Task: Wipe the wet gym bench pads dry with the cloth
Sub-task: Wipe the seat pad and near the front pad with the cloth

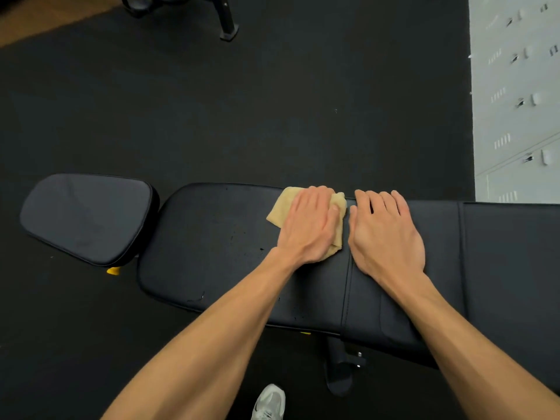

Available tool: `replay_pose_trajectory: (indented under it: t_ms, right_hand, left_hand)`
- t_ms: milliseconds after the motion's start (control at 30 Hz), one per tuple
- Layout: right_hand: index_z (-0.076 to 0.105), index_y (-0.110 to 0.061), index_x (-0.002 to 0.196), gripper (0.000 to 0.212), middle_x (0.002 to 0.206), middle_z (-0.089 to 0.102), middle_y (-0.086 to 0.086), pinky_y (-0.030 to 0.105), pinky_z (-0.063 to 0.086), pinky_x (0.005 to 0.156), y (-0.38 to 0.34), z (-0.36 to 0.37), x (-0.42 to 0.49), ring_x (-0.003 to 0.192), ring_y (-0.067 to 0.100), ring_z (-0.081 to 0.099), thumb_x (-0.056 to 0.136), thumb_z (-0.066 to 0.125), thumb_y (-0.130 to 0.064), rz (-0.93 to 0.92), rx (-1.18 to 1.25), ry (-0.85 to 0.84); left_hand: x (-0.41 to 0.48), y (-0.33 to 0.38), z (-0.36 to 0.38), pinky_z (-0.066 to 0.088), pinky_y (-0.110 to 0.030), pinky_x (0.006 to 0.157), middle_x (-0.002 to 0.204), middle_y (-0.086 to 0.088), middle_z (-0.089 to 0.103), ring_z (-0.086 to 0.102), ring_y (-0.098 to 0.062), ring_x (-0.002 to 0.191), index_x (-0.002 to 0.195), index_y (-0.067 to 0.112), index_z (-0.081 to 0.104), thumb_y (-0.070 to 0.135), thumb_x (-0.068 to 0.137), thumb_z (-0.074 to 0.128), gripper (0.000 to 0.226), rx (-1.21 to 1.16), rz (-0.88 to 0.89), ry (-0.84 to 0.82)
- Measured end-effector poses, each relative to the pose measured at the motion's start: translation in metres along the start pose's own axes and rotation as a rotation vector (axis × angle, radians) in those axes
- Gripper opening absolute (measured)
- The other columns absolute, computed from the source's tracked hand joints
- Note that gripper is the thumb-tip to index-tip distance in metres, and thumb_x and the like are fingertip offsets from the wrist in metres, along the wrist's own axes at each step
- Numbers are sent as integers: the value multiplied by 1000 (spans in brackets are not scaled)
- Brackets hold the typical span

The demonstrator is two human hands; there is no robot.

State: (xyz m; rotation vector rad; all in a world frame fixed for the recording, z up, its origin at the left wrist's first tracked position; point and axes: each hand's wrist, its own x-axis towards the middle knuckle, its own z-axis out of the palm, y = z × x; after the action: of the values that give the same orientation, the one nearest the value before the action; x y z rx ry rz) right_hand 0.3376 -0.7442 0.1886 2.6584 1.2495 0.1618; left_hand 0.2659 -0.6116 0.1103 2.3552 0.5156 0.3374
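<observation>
A long black back pad point(218, 237) of a gym bench runs across the view, with a separate smaller seat pad point(88, 216) at its left end. A folded tan cloth point(283, 207) lies near the far edge of the back pad. My left hand point(309, 225) presses flat on the cloth with straight fingers. Just to the right of the cloth, my right hand point(385, 234) rests flat on the bare pad, its fingers reaching the far edge. Small dark wet specks point(239, 237) show on the pad left of the cloth.
Black rubber floor point(242, 116) surrounds the bench. White lockers point(518, 95) stand at the right. Another machine's black leg point(227, 22) stands at the top. The bench's support foot point(339, 371) and my grey shoe point(269, 401) are below the pad.
</observation>
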Motion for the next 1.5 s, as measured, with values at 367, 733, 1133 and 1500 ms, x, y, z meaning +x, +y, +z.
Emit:
replay_pose_trajectory:
  t_ms: [367,733,1133,1500]
  right_hand:
    - [56,3,151,64,155,60,21,52,28,133,-1,3,-7,151,41,49,112,24,-35,7,188,-23]
    - [25,5,170,75,177,25,26,57,20,135,-37,-10,-83,167,42,23,111,17,-41,79,39,-65]
    - [16,2,172,70,181,16,21,57,14,137,-39,-14,-117,170,38,13,115,12,-38,38,-39,-65]
    - [15,5,171,72,180,17,25,59,13,137,-40,-8,-117,169,43,13,114,9,-39,29,-16,-47]
  left_hand:
    - [-118,50,10,3,-37,137,183,7,-5,-13,-3,166,175,17,2,36,116,23,65,-44,-141,-45]
    - [-137,13,6,14,-43,136,183,4,7,2,-9,169,175,17,10,41,115,26,66,24,-159,-18]
    - [-183,36,19,21,-42,135,181,2,20,11,-11,168,173,15,22,38,115,34,64,39,-164,122]
    - [-181,51,20,7,-37,137,184,1,6,-2,-8,168,175,14,10,42,114,27,69,-5,-241,103]
